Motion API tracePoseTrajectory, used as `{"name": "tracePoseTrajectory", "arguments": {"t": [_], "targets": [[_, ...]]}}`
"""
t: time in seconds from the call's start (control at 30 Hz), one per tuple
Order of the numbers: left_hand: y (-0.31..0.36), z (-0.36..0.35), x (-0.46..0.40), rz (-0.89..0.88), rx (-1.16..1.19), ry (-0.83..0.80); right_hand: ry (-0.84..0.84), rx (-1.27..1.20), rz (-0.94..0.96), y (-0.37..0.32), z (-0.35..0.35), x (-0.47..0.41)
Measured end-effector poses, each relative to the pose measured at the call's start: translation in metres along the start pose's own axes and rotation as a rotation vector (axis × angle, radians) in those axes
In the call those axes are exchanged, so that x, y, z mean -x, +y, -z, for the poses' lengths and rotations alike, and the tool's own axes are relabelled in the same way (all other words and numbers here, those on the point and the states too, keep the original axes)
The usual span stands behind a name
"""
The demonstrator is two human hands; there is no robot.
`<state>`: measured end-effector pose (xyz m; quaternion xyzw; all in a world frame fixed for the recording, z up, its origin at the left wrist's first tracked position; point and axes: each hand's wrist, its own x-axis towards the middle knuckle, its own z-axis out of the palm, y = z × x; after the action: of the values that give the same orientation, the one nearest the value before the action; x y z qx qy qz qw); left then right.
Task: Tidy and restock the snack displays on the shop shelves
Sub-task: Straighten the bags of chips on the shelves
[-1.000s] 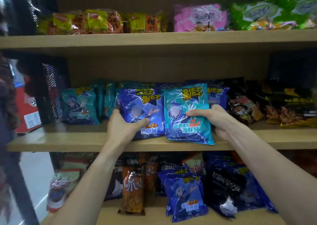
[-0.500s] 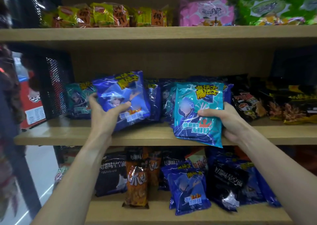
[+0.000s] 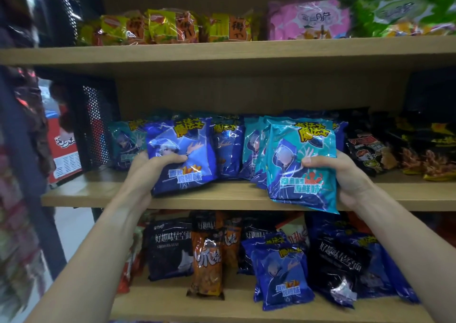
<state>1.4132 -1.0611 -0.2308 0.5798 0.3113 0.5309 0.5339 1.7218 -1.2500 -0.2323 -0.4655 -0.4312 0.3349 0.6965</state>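
A dark blue snack bag stands upright on the middle shelf; a teal snack bag to its right overhangs the shelf edge.

The light is dim and even, coming from the front and above; the shelf edges are lit while the recesses behind the packets fall into deep shadow. Small glints of glare sit on the glossy blue packet and teal packet. The left edge is heavily blurred and smeared. Wide-angle distortion bends the shelves near the borders. The whole view is slightly soft.
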Motion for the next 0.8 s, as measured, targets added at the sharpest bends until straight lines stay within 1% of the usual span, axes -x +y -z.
{"name": "tracePoseTrajectory", "arguments": {"t": [0.07,0.13,0.3,0.5,0.6,0.67,0.8], "targets": [[0.002,-0.008,-0.002,0.025,-0.041,-0.079,-0.01,0.007,-0.009,0.0,0.002,0.0],[0.004,-0.016,-0.004,0.031,-0.073,-0.12,-0.027,0.015,-0.019,0.0,0.004,0.001],[0.004,-0.028,-0.006,0.047,-0.131,-0.176,-0.024,0.02,-0.018,-0.003,0.014,0.003],[-0.002,-0.032,-0.006,0.019,-0.102,-0.224,-0.006,0.014,-0.023,-0.005,0.021,0.005],[-0.001,-0.032,-0.004,0.035,-0.089,-0.254,-0.021,0.008,-0.02,-0.006,0.019,0.006],[0.0,-0.029,-0.003,0.031,-0.066,-0.224,-0.04,-0.006,-0.015,-0.007,0.018,0.008],[0.001,-0.007,0.0,-0.04,0.027,-0.054,-0.082,-0.05,-0.029,-0.009,0.016,0.012]]}}
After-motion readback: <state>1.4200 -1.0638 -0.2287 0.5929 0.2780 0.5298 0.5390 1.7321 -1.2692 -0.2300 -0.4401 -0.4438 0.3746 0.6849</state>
